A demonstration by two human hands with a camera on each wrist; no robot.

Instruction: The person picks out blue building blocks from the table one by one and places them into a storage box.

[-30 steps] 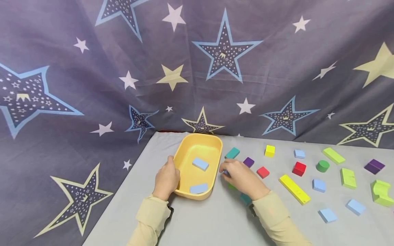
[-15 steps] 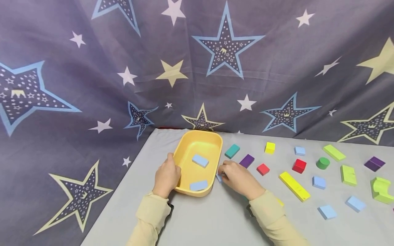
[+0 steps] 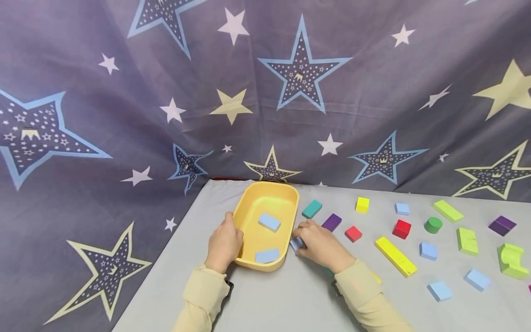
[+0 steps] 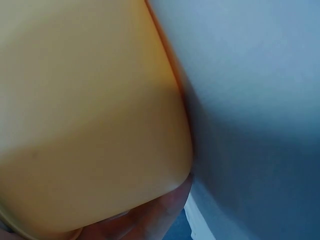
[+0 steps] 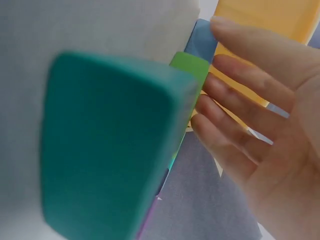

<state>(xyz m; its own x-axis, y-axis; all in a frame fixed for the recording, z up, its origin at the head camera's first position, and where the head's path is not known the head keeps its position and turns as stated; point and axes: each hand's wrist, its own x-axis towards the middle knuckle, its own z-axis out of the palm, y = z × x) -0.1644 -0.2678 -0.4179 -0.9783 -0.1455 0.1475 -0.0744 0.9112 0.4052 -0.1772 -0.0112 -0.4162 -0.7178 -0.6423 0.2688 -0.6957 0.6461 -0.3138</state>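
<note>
On the left side of a yellow plastic tub (image 3: pixel 265 196), my left hand (image 3: pixel 224 242) grips its wall and rim. Two light blue blocks (image 3: pixel 269 222) lie inside the tub. Just outside its right wall, my right hand (image 3: pixel 325 245) pinches another light blue block (image 3: pixel 297 244) between thumb and fingers. The right wrist view shows this blue block (image 5: pixel 201 40) at the thumb tip, with the other fingers (image 5: pixel 225 145) loosely bent. A green block (image 5: pixel 191 64) and a large-looking teal block (image 5: pixel 110 145) are near that hand. In the left wrist view the tub's outer wall (image 4: pixel 100 100) hides most of the left hand.
Several coloured blocks are spread over the grey cloth to the right: a purple block (image 3: pixel 332 222), a red block (image 3: pixel 353 234), a long yellow block (image 3: pixel 396 256), a green cylinder (image 3: pixel 433 224). A teal block (image 3: pixel 312 209) stands near the tub. A star-patterned curtain (image 3: pixel 265 92) hangs behind.
My right hand and the blue block have shifted slightly left and nearer me, toward the tub's wall, uncovering more of the purple block. The left hand stays on the tub.
</note>
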